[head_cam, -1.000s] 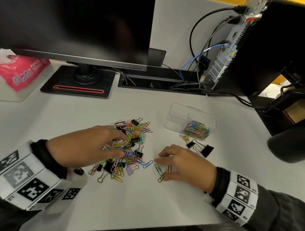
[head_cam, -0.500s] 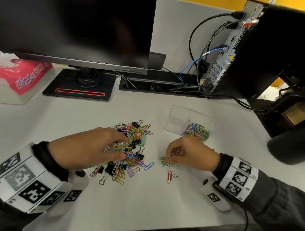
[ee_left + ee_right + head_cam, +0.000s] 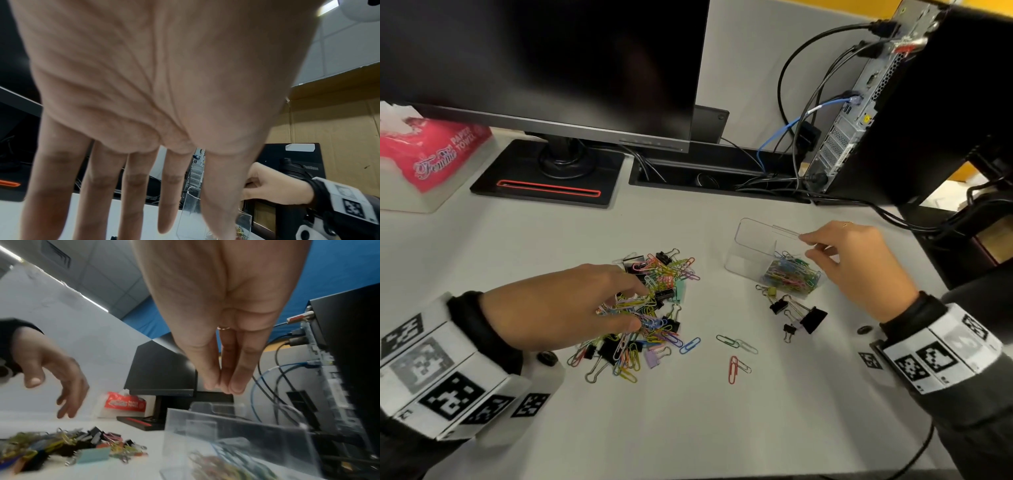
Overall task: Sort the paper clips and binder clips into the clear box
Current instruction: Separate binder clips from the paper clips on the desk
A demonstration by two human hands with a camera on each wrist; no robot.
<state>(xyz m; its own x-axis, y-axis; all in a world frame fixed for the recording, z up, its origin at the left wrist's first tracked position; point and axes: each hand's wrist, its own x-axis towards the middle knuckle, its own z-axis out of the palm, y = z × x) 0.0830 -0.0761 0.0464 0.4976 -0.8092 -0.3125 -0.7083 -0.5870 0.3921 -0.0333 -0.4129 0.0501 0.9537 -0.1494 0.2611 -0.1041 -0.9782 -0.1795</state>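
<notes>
— Right of centre in the head view?
— The clear plastic box (image 3: 756, 250), coloured paper clips (image 3: 792, 275) inside; right hand (image 3: 859, 263) above, fingertips (image 3: 236, 386) pressed together, anything pinched unclear.
— Left hand (image 3: 558, 308)?
— Fingers loosely spread, resting on the mixed clip pile (image 3: 654, 308).

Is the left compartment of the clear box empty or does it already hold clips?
Empty. In the head view the clear box shows only bare wall and floor left of its divider; the coloured paper clips fill the right compartment.
</notes>
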